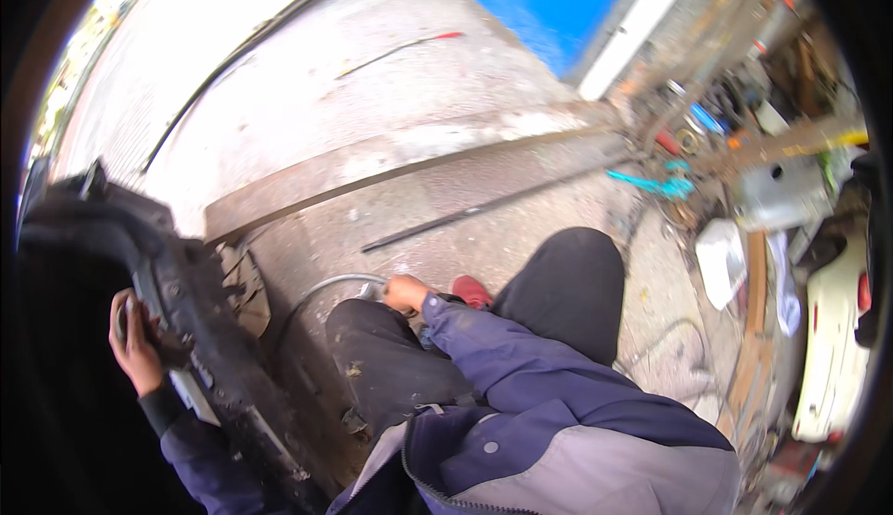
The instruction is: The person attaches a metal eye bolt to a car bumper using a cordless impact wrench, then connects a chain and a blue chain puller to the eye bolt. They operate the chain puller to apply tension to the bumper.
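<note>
At the left stands a large black vehicle body part (209,352), scuffed and dusty, with a curved upper frame. My left hand (136,346) is at its inner side, fingers curled round a small dark thing whose kind I cannot make out. My right hand (406,294) is closed just beyond my left knee, partly hidden by the sleeve. A thin grey hose (337,282) curves from the black part to its fingers, with a pale fitting at the end. The fingers are closed at that end.
A long wooden beam (409,157) crosses the floor ahead; a dark rod (465,217) lies nearer. Beyond are a long black strip (233,54) and a thin red-tipped stick (400,53). Clutter, a turquoise tool (656,183) and a cream panel (831,347) crowd the right.
</note>
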### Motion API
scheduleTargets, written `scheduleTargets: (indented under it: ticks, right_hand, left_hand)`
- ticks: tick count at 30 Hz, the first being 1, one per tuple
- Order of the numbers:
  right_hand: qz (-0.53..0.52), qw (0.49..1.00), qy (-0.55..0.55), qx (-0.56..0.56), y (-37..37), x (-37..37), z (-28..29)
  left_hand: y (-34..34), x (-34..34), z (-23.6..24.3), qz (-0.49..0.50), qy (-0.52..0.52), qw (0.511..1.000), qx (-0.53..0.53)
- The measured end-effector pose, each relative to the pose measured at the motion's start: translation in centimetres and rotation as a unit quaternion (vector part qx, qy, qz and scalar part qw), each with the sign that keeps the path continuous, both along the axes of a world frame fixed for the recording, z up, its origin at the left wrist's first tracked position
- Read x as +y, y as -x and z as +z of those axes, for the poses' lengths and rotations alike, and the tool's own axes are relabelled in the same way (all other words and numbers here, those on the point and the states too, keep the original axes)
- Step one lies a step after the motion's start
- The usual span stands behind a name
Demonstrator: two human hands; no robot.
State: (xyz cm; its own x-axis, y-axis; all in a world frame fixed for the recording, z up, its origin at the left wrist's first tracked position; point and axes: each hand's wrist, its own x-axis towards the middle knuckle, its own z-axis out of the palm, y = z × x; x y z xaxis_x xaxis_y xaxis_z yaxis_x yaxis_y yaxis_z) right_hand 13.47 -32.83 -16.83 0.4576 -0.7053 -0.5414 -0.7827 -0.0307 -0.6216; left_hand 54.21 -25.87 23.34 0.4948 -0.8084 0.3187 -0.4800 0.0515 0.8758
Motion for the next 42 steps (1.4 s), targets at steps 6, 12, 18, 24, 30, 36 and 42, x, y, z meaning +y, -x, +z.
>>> scheduleTargets:
  ticks: [6, 12, 18, 24, 30, 36, 42]
  right_hand:
    - [-0.177, 0.953, 0.179, -0.166, 6.8, -7.0, 16.6]
    - [-0.242, 0.798, 0.477, -0.278, 21.9, -2.1, 40.3]
    - [-0.556, 0.678, 0.39, -0.283, 42.9, 9.8, 35.9]
    - [-0.266, 0.876, 0.103, 0.388, 52.2, 27.4, 4.8]
    - [-0.621, 0.749, 0.077, 0.219, 47.8, 34.3, -11.5]
    - [-0.524, 0.802, -0.059, 0.283, 52.0, 29.1, -18.8]
    - [-0.623, 0.755, -0.106, 0.176, 49.3, 27.4, -14.2]
  left_hand:
    - [-4.2, -0.7, -1.9, -0.073, -0.024, 0.992, -0.102]
    - [-8.9, -1.1, -2.8, -0.094, -0.02, 0.994, -0.045]
    - [-15.0, -2.8, -4.0, -0.117, -0.034, 0.953, -0.279]
    - [-15.4, -2.1, -2.9, -0.132, -0.003, 0.854, -0.503]
    - [-9.6, -1.4, 0.0, -0.055, -0.075, 0.995, -0.022]
    - [-2.3, 0.0, 1.7, -0.011, -0.052, 0.998, -0.035]
    - [1.7, 0.1, 2.2, -0.025, -0.038, 0.998, -0.043]
